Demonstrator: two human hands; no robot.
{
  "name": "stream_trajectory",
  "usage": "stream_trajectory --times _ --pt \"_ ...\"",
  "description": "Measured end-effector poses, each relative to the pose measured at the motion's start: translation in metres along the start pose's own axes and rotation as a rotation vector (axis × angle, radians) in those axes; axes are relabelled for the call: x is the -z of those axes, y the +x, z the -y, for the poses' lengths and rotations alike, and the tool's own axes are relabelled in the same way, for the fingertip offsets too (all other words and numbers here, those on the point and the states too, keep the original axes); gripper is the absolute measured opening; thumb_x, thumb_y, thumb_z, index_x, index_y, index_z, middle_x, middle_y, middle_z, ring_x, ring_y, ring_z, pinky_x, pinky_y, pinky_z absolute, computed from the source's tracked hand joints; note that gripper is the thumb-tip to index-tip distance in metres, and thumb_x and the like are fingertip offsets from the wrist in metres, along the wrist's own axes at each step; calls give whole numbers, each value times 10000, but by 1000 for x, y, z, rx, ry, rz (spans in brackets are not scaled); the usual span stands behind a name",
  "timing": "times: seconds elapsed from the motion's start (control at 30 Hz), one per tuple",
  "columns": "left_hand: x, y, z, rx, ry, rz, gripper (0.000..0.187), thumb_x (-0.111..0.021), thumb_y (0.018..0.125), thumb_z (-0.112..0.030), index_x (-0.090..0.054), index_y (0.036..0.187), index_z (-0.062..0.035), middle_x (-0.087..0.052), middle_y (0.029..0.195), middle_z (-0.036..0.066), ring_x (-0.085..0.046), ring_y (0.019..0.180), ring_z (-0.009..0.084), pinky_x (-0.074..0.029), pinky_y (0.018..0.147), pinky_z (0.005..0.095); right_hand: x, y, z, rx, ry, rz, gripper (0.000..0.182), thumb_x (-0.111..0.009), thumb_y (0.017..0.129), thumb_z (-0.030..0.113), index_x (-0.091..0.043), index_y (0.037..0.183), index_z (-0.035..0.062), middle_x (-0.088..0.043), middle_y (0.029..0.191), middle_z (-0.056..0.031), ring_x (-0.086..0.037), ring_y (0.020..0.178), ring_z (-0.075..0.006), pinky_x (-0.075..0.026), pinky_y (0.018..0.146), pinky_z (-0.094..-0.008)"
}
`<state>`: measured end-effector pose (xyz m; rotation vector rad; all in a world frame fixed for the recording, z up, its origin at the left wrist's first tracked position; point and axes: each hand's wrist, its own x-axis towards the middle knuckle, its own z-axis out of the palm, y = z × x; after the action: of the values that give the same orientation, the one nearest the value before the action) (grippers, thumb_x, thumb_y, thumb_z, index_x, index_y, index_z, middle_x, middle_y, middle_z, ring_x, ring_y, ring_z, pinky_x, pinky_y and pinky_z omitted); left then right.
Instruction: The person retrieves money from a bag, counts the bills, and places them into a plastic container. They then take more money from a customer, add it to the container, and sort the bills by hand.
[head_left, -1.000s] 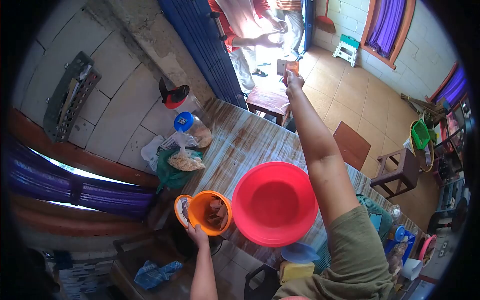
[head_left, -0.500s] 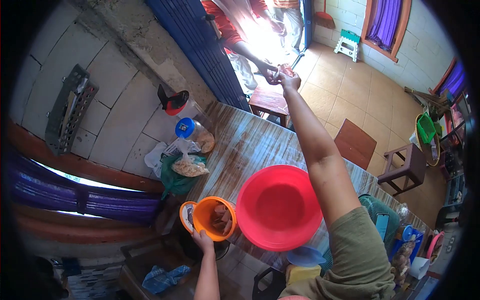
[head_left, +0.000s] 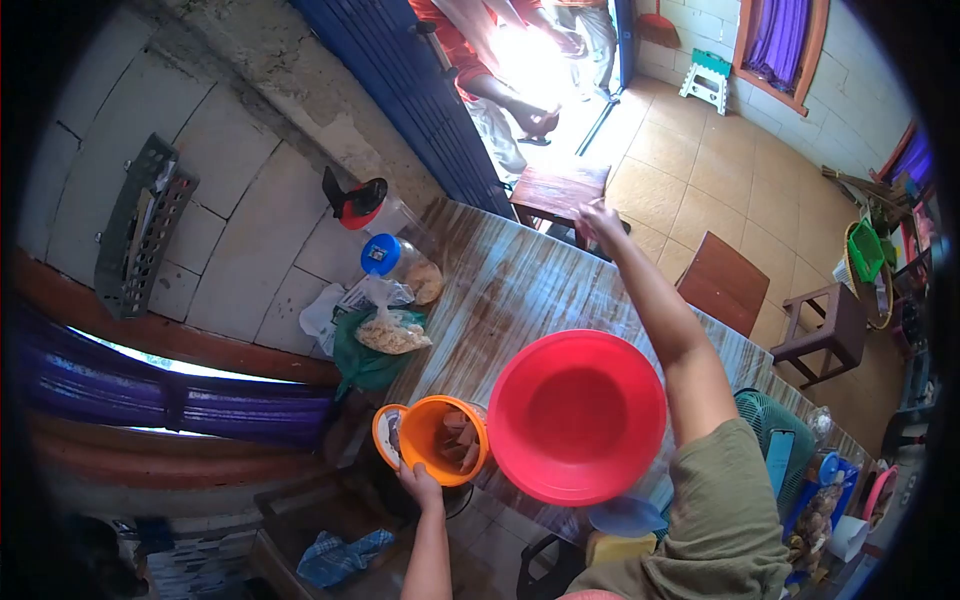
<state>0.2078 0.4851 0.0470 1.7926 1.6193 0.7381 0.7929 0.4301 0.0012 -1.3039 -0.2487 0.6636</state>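
Observation:
My left hand (head_left: 420,485) grips the orange tub (head_left: 420,440) by its near side at the table's edge. Brownish-pink flat pieces (head_left: 459,440) lie inside the tub, and its orange lid (head_left: 384,432) hangs open on the left. My right hand (head_left: 600,222) is stretched out past the far table edge, in front of a wooden stool (head_left: 560,187); its fingers are blurred and I cannot tell if they hold anything. Beyond it, another person's hand (head_left: 540,122) is apart from mine in the doorway. A big red basin (head_left: 578,480) stands right of the tub.
A blue-lidded jar (head_left: 400,268), a bag of pale crumbs (head_left: 393,335) and a green plastic bag (head_left: 358,350) sit by the wall. A green basket (head_left: 758,408) with a phone (head_left: 780,456) is at the right. Stools (head_left: 825,335) stand beyond the table.
My right hand has come away from the other person's hand and drawn back toward the table. The other person's hand has pulled back slightly. My left hand keeps hold of the tub.

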Motion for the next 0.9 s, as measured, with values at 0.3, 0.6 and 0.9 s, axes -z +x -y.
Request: stream_trajectory --times 0.3,0.6,0.9 --pt "-2 7 28 -26 -104 42 463 -438 775 -102 -512 1205 52 -513 1106 264 -510 1016 383 -386 906 418 72 -88 -58 -494 100 247 299 -581 907 239 -540 1133 48 -652 959 -90 -659 773 -173 -561 657 -316" --pt "-3 7 18 9 -46 36 457 -441 778 -106 -505 1189 83 -499 1148 289 -507 1037 402 -388 917 432 52 -84 -62 -442 -89 -2 220 -544 914 257 -590 1013 66 -672 806 -107 -671 629 -187 -549 500 -292" --pt "-28 27 4 42 -127 -11 449 -460 780 -149 -532 1169 62 -540 1111 281 -524 1032 406 -401 912 444 52 -83 -78 -348 -14 -63 179 -571 898 201 -570 984 44 -669 774 -139 -670 604 -212 -535 447 -299"
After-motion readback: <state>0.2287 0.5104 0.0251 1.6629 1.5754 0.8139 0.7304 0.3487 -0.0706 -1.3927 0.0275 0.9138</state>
